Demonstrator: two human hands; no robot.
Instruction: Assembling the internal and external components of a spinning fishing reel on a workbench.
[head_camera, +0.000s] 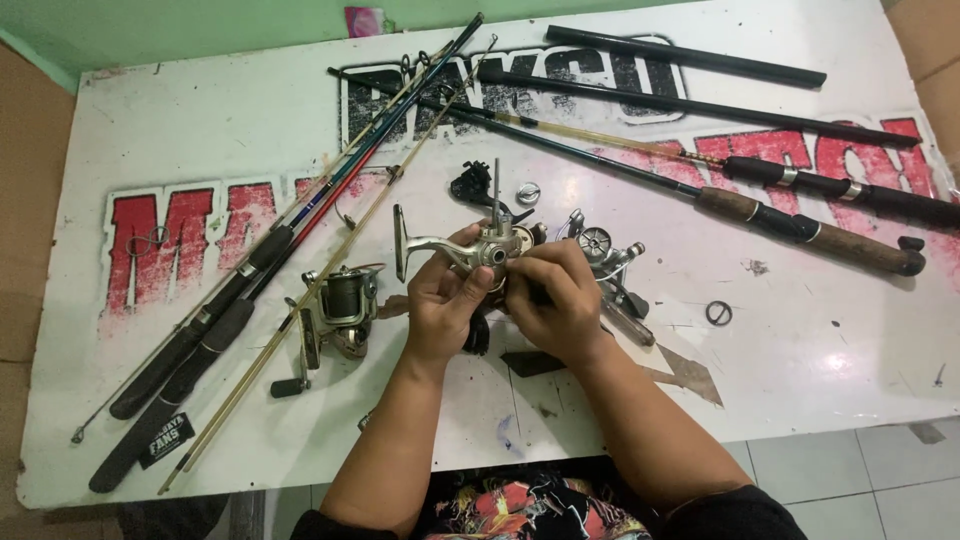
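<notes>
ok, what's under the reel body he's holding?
Beneath the reel body, held by the left hand and right hand, the white table shows brown tape patches and a dark scrap. Whatever lies directly below is covered by the hands.

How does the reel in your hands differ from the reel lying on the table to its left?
The held reel is lifted off the table, gripped by the left hand and right hand; the resting reel lies untouched on the white table. The held reel looks partly stripped, a bare shaft sticking up from it; the resting reel keeps its dark spool. Loose parts lie behind the held one. Both are silvery spinning reels.
</notes>
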